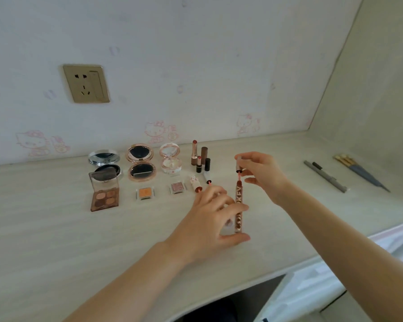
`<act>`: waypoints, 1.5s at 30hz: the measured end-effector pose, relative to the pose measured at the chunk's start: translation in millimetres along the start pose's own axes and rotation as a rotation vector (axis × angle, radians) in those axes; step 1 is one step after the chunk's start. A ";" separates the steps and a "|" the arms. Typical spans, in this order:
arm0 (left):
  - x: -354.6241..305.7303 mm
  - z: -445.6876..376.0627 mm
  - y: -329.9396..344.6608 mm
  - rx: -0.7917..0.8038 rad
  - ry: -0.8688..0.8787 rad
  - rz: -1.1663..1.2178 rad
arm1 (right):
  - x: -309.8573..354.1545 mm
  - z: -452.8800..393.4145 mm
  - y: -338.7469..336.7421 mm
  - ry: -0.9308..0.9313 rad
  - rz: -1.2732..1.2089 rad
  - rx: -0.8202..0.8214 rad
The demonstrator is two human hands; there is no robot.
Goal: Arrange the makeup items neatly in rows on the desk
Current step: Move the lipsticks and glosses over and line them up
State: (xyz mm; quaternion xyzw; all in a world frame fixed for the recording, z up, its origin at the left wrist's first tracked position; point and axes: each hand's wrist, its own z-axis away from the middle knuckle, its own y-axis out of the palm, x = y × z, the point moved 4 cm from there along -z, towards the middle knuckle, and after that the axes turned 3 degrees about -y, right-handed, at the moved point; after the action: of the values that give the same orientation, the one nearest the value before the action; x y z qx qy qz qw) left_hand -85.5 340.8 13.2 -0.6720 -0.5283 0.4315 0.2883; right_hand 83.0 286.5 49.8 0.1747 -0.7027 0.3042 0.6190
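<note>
My left hand (pixel 215 220) grips a brown lip gloss tube (pixel 239 205) held upright near the middle of the desk (pixel 56 228). My right hand (pixel 261 175) pinches the tube's wand cap (pixel 239 167) just above its mouth, with the applicator partly out. To the left lie open compacts: a silver one (pixel 104 162), a rose-gold one (pixel 141 162) and a pink one (pixel 170 160). In front of them sit a brown eyeshadow palette (pixel 105 194), an orange pan (pixel 145 192) and a pink pan (pixel 177 188). Uncapped lipsticks (pixel 199 156) stand behind my left hand.
Two grey pencils (pixel 325 176) and several gold-handled brushes (pixel 361 173) lie at the right of the desk. A wall socket (pixel 86 83) sits on the back wall. A side wall bounds the desk at the right. The desk's front edge curves at bottom right.
</note>
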 end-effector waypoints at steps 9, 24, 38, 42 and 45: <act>-8.1 -20.0 24.3 -0.097 0.120 -0.199 | -15.2 -21.5 -5.1 0.038 0.166 0.056; 2.3 -18.9 20.6 -0.020 0.042 -0.164 | -26.9 -55.8 39.1 -0.015 0.399 0.152; 9.0 -17.8 21.1 -0.013 -0.034 -0.098 | -26.9 -66.7 53.9 -0.081 0.622 0.108; 9.1 -17.7 20.8 -0.012 -0.035 -0.111 | -27.9 -69.1 54.1 -0.071 0.638 0.110; 10.2 -17.9 20.4 -0.015 -0.041 -0.106 | -27.8 -68.5 54.8 -0.077 0.656 0.117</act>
State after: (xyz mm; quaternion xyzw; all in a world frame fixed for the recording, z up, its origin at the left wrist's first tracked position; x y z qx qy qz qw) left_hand -59.6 346.2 1.5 -0.6364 -0.5722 0.4252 0.2949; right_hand 106.1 368.2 14.4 -0.0143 -0.7255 0.5204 0.4500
